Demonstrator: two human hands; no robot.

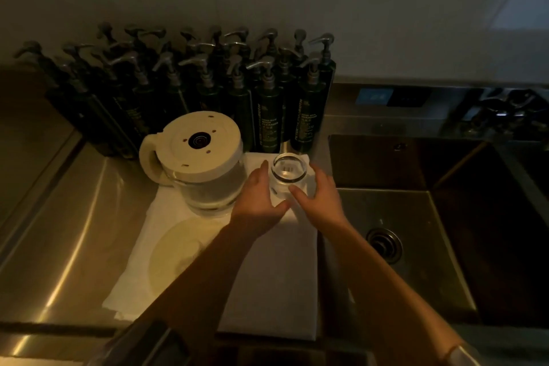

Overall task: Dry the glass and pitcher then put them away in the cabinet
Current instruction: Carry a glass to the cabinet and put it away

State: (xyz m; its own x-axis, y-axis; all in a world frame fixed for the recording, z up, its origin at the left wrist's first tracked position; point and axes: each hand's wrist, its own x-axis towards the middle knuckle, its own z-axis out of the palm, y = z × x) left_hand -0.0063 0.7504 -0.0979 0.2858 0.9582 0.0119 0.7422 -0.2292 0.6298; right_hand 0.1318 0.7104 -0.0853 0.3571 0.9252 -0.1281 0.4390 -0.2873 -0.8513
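Both hands are closing on the glass [288, 171], which stands on the white towel [267, 261] at the far right of the cloth, just beside the upturned pitcher [197, 157] on its left. The left hand [261, 199] has fingers lying against the glass's left side with the thumb reaching under toward the near wall; the right hand [318, 196] curves round the right side, thumb pointing in at the near face. Neither looks fully clamped, so I read them as cupping the glass, touching it without a firm grip. To do this step well, the lift should probably be taken by one hand low on the wall, fingers kept off the rim (wet glass slides, and light here is poor), freeing the other to bring up a loose part of the towel. The pitcher sits base-up and very near the left hand, so the lift wants to go straight up or toward the person, not leftward. The sink [416, 217] drops away just to the right of the towel's edge, a bad place for a slip. Far side is blocked by a crowd of dark pump bottles [267, 110]. The near part of the towel and the steel table [74, 232] to the left give the open room.
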